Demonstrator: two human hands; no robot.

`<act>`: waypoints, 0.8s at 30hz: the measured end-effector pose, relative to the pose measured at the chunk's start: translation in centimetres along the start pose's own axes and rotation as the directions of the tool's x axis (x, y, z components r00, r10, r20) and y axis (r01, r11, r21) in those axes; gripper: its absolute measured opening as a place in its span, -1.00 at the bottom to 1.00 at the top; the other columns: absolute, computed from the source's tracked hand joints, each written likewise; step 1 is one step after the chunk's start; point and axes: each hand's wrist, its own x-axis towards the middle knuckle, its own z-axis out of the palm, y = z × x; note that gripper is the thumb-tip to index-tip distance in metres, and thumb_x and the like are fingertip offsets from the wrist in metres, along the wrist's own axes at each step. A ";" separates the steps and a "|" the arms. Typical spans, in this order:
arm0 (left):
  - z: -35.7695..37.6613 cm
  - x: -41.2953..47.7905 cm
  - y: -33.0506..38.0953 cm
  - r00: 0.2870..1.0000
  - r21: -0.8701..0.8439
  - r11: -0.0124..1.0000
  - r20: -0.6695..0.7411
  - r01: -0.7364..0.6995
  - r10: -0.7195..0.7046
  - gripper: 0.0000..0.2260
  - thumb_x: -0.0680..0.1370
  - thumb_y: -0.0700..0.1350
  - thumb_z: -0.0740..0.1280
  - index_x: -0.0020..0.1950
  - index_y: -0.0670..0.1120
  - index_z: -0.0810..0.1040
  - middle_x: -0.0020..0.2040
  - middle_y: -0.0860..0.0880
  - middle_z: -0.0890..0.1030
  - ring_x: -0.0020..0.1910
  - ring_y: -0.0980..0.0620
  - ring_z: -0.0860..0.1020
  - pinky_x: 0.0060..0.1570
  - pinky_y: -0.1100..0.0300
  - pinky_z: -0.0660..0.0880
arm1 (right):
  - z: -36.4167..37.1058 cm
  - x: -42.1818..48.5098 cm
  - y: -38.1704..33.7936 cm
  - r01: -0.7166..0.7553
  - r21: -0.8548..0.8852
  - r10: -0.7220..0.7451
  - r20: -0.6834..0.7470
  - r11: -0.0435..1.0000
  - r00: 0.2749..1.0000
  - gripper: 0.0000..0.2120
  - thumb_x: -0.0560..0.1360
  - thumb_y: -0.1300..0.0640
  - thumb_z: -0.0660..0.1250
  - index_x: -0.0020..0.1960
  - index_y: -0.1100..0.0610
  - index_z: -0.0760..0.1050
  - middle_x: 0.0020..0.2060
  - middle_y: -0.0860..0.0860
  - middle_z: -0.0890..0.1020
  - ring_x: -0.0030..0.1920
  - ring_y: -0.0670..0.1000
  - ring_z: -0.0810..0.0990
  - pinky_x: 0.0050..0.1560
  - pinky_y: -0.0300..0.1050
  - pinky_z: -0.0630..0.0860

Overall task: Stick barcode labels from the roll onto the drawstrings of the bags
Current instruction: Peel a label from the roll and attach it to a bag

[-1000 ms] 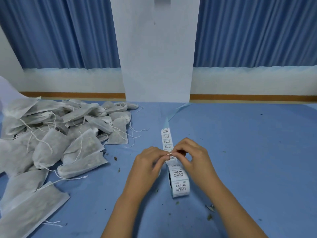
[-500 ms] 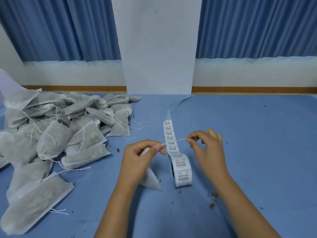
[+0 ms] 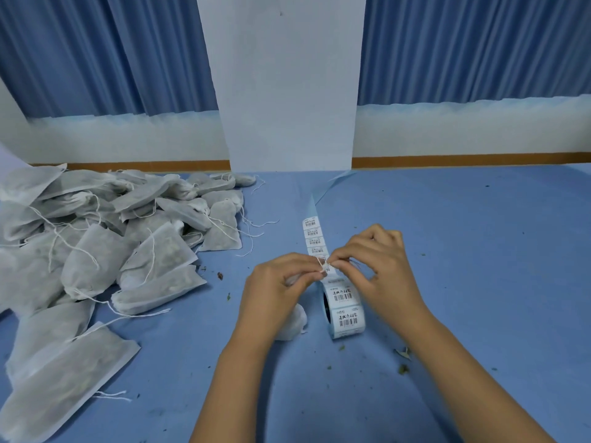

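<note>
- The barcode label (image 3: 327, 267) is a tiny white sticker. It sits at the thin white drawstring (image 3: 318, 259), squeezed between both sets of fingertips just above the roll (image 3: 347, 310).
- Left hand (image 3: 278, 289) pinches the drawstring, with its bag (image 3: 292, 321) tucked under the palm.
- Right hand (image 3: 377, 266) pinches the label from the other side.
- The roll stands on edge on the blue tabletop (image 3: 479, 251), and a strip of printed labels (image 3: 312, 235) trails away from it.
- The pile of bags (image 3: 96, 251) is off to the left. They're greyish-white with loose strings, and some dark filling shows faintly through the fabric.
</note>
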 end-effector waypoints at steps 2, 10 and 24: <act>0.3 0.1 0.2 0.999 -0.022 0.999 0.043 0.027 -0.026 -0.87 0.49 -0.23 0.46 -0.17 -0.01 0.73 -0.08 0.21 0.63 -0.05 0.24 0.60 0.04 0.27 0.49 | -0.1 0.0 -0.1 -0.054 -0.003 0.054 -0.025 0.999 0.998 -0.83 0.47 0.02 0.34 -0.20 0.07 0.64 -0.28 -0.16 0.61 -0.12 -0.09 0.40 0.00 -0.17 0.17; 0.8 -0.3 1.1 0.996 -0.159 0.983 -0.013 0.090 -0.093 -0.85 0.49 -0.28 0.43 -0.24 -0.08 0.70 -0.27 0.16 0.67 -0.22 0.30 0.58 -0.14 0.49 0.37 | 0.4 -0.2 -0.6 -0.366 0.239 0.380 -0.013 0.899 0.925 -0.89 0.39 0.17 0.49 -0.29 0.05 0.62 -0.28 -0.17 0.62 -0.05 -0.08 0.47 0.14 -0.24 0.17; 0.8 -0.1 1.0 0.950 -0.166 0.968 -0.217 0.190 -0.223 -0.89 0.49 -0.21 0.41 -0.23 -0.06 0.66 -0.24 0.13 0.68 -0.22 0.28 0.58 -0.18 0.50 0.38 | 0.3 -0.3 -1.2 -0.269 0.155 0.269 0.023 0.950 0.963 -0.94 0.46 0.07 0.42 -0.16 0.04 0.61 -0.22 -0.20 0.59 -0.03 -0.20 0.40 0.13 -0.20 0.13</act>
